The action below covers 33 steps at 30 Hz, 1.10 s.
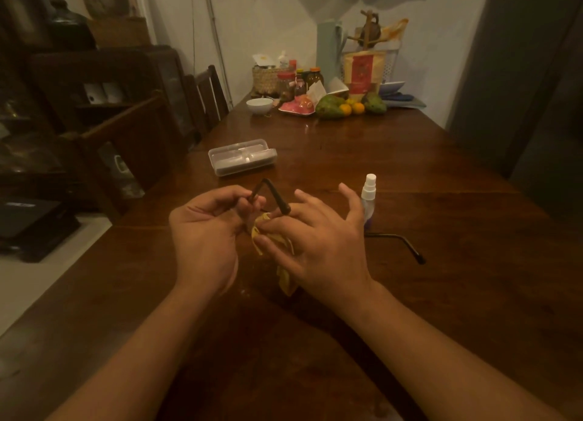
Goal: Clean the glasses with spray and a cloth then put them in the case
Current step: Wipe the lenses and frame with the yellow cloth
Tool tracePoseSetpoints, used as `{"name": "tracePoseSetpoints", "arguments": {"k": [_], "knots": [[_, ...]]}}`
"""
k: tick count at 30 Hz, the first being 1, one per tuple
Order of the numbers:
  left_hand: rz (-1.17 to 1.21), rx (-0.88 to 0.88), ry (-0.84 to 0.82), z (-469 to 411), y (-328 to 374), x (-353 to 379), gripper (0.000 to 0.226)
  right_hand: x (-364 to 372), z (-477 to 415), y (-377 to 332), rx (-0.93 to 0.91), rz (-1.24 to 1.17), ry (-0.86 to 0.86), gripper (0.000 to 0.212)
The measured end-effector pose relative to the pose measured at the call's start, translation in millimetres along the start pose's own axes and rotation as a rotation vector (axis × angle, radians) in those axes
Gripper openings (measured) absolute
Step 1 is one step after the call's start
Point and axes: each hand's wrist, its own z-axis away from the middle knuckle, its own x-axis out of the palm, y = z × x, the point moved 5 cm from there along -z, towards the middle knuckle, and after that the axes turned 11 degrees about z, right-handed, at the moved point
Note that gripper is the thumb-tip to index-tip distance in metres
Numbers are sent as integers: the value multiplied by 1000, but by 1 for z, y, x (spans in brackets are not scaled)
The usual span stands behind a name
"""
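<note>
A home dining room: long wooden table (410, 181), chairs (208, 95), fruit (347, 106) and jars (285, 84).

The near part of the table (441, 310), toward its front edge, is bare on both sides of the forearms, and the wide middle strip is also free. Toward the left edge lies the clear case (242, 156), and right of the hands stand the spray bottle (368, 196) and a glasses arm (397, 242). The far edge is crowded with jars (299, 83), a bowl (259, 105) and fruit (344, 106).
</note>
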Motion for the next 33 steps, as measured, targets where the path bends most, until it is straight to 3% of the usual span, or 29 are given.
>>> {"name": "tracePoseSetpoints", "arguments": {"k": [15, 21, 24, 33], "knots": [[-1, 36, 37, -1, 0, 2, 46, 0, 3, 4, -120, 107, 68, 16], [-11, 36, 8, 1, 0, 6, 43, 3, 5, -4, -155, 172, 69, 25], [15, 22, 22, 3, 1, 6, 29, 5, 5, -11, -206, 171, 82, 31], [3, 33, 28, -3, -3, 0, 39, 0, 3, 3, -171, 225, 72, 18]]}}
